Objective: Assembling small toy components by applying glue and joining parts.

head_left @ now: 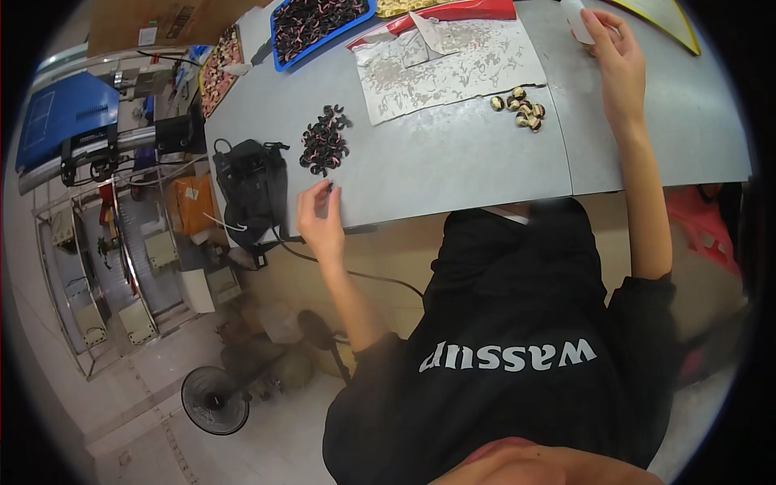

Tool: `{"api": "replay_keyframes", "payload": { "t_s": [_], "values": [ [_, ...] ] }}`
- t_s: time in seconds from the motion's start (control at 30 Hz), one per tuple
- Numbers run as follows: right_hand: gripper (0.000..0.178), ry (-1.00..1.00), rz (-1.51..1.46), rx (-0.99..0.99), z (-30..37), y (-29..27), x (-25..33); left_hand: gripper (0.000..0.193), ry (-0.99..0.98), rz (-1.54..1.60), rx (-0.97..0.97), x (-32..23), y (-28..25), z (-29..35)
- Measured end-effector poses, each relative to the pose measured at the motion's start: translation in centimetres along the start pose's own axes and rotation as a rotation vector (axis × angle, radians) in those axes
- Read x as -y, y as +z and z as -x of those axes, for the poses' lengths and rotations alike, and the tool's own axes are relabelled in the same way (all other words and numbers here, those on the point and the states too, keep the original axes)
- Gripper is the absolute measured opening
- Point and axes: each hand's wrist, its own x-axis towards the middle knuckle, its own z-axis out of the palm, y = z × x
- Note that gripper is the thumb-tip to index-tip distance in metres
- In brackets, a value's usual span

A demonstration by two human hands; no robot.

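Observation:
My left hand (pixel 321 217) is at the front edge of the grey table, thumb and forefinger pinching a small black piece (pixel 330 187). Just beyond it lies a loose pile of small curved black-and-pink pieces (pixel 325 144). At the far right my right hand (pixel 618 61) is raised, its fingers closed on a small white piece (pixel 576 22) that the upper picture edge partly cuts off. Several round black-and-cream pieces (pixel 529 111) sit in a cluster on the table, left of my right forearm.
Behind the piles lie a speckled white sheet with a red border (pixel 453 69) and a blue tray (pixel 282 58) of black-and-pink pieces. A black pouch (pixel 250 182) with a cable occupies the table's left corner. A metal rack (pixel 121 259) and a fan (pixel 215 400) stand beyond.

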Motion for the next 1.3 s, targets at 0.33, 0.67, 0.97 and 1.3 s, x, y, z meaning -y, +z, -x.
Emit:
{"api": "replay_keyframes", "payload": {
  "t_s": [0.33,0.67,0.97,1.3],
  "values": [
    [0.023,0.094,-0.317,-0.038,0.2,1.6,1.9,0.012,0.195,0.081,0.072,-4.7,4.0,-0.2],
    [0.013,0.199,-0.58,0.247,-2.5,2.3,4.4,0.011,0.29,0.817,0.293,-13.3,9.7,-6.0],
    [0.042,0.298,-0.438,0.444,-3.1,6.3,1.4,0.03,0.217,0.762,0.382,-14.7,15.2,-6.3],
    [0.046,0.206,-0.263,0.415,-1.9,6.3,0.5,0.04,0.339,0.713,0.235,-13.8,15.4,-7.0]
  ]
}}
